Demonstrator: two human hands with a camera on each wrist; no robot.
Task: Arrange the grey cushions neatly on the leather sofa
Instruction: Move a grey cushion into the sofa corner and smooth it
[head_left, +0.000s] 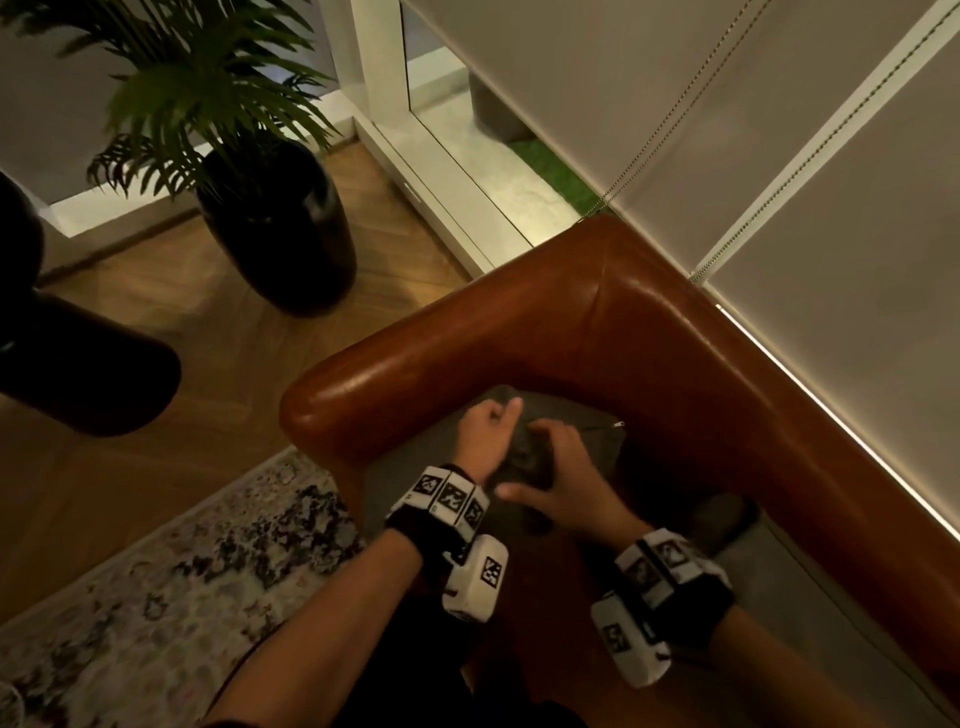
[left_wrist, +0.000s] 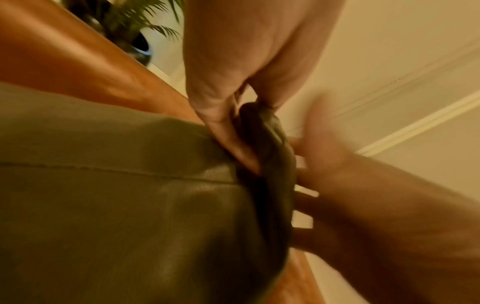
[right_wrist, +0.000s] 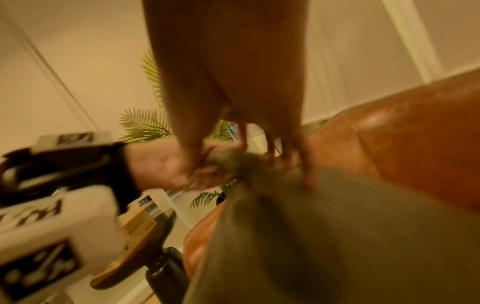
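Observation:
A grey cushion (head_left: 584, 436) stands in the corner of the brown leather sofa (head_left: 519, 338), leaning against its armrest and back. My left hand (head_left: 491, 426) pinches a bunched fold of fabric at the cushion's top edge; the left wrist view shows thumb and fingers of that left hand (left_wrist: 249, 123) closed on the dark fold of the cushion (left_wrist: 116, 205). My right hand (head_left: 556, 467) lies just beside it, thumb spread, fingertips on the cushion top. In the right wrist view the right hand (right_wrist: 280, 160) touches the cushion (right_wrist: 337, 236) next to the left hand (right_wrist: 187, 166).
A potted palm in a black vase (head_left: 280, 223) stands on the wooden floor left of the armrest. A patterned rug (head_left: 156, 597) lies in front. Roller blinds (head_left: 779, 156) hang behind the sofa back. More grey fabric (head_left: 810, 613) lies on the seat to the right.

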